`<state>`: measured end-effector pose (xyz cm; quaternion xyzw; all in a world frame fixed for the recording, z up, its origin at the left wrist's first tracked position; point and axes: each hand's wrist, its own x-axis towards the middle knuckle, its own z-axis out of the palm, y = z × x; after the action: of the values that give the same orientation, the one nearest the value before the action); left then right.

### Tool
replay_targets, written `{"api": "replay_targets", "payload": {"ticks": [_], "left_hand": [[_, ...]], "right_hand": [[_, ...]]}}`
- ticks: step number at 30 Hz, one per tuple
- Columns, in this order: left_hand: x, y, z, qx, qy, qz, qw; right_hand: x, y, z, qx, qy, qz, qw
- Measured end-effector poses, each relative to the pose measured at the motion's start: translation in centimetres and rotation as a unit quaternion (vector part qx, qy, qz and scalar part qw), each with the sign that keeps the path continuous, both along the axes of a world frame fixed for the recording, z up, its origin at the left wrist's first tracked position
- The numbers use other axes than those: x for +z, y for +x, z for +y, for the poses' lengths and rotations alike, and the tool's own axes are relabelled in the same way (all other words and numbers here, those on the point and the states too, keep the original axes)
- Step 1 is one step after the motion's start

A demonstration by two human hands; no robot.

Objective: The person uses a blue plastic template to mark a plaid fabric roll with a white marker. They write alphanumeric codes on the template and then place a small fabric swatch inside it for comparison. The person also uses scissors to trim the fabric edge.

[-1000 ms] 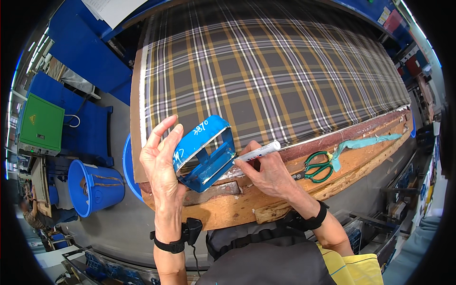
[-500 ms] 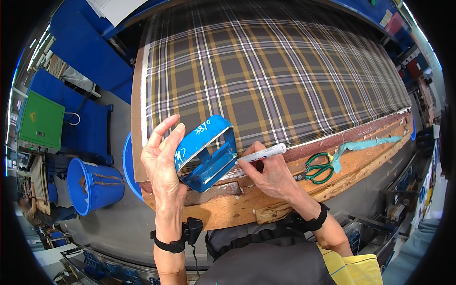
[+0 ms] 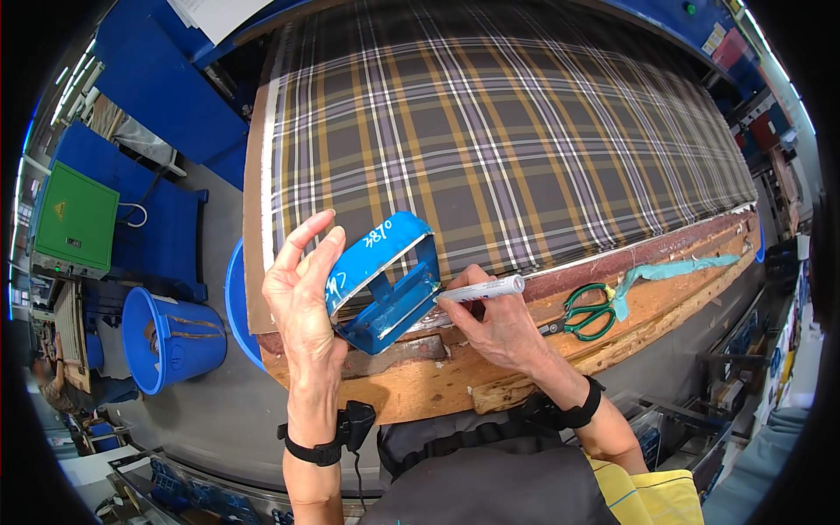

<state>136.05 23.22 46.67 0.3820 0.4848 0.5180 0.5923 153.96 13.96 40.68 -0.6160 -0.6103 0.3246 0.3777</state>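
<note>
the person's left hand (image 3: 306, 302) is closed on the left end of a bright blue hollow frame of bent strip, apparently metal (image 3: 376, 249), with two fingertips raised at the top and part of the grip hidden behind the frame; the frame is held tilted over the near left part of a worn wooden table edge (image 3: 411, 398), its open side with flat blue crossbars toward the person, white handwritten marks along its curved outer band; the person's right hand (image 3: 499, 324) is clamped on a slim white marker pen (image 3: 490, 287), thumb and fingers pinched near the tip, which points left at the frame's lower right side; whether the tip touches it, i cannot tell; the two hands are apart, the frame and the pen between them; beyond them spreads a dark plaid fabric with mustard, lilac and white stripes (image 3: 490, 131); just right of the right hand lie green-handled scissors with dark blades (image 3: 593, 312), beside a crumpled strip of pale teal cloth (image 3: 665, 273); a round blue plastic bucket (image 3: 188, 359) stands on the floor to the left.
</note>
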Motion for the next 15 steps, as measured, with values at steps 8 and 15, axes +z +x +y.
{"api": "replay_targets", "payload": {"ticks": [8,15], "left_hand": [[-0.03,-0.03,-0.02,-0.003,0.005,-0.002,1.0],[0.1,0.01,-0.1,0.0,0.0,-0.002,1.0]], "right_hand": [[-0.12,0.04,-0.02,-0.004,0.006,-0.008,1.0],[0.65,-0.07,-0.3,-0.047,-0.003,0.06,0.997]]}}
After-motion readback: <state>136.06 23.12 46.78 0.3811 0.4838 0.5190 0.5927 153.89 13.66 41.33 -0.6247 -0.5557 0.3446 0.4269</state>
